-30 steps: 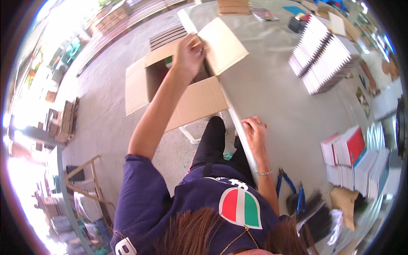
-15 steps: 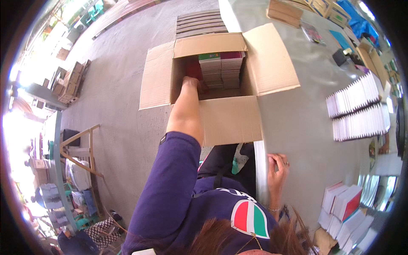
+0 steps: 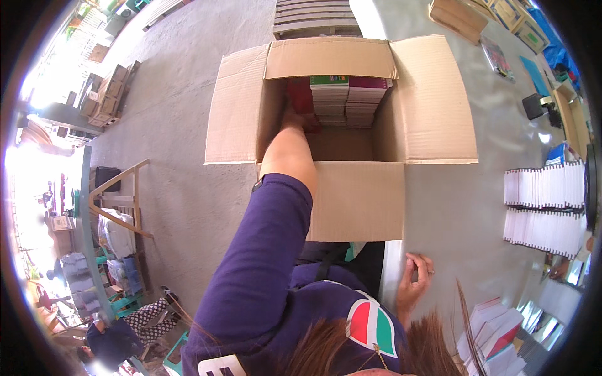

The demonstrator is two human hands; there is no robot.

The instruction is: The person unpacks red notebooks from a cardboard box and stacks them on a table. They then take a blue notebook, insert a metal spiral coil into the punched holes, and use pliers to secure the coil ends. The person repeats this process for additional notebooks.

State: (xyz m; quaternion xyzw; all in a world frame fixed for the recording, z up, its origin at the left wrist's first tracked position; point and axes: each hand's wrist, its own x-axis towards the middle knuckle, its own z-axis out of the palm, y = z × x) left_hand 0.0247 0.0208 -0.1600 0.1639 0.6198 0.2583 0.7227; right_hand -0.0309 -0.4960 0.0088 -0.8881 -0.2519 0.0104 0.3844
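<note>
A cardboard box [image 3: 357,203] with its flaps folded outward sits before me. Inside, along its far side, are two stacks of books, one topped by a green cover [image 3: 329,80] and the other by a purple cover [image 3: 370,82]. My left hand [image 3: 293,119] reaches down into the box at its left wall, closed on a red book [image 3: 300,95] beside the stacks; its fingertips are partly hidden. My right hand [image 3: 415,279] rests at the grey table's near edge, outside the box, fingers loosely bent and apart, holding nothing.
Rows of bound notebooks [image 3: 544,188] lie at the right of the grey tabletop [image 3: 451,207], with more books [image 3: 492,332] at lower right. A wooden pallet [image 3: 313,19] lies beyond the box. At left stand a wooden frame [image 3: 137,200] and stacked boxes [image 3: 110,94].
The view has shifted, so the box appears larger and further right. My left hand stays inside the box at the red book. My right hand stays by the table edge.
</note>
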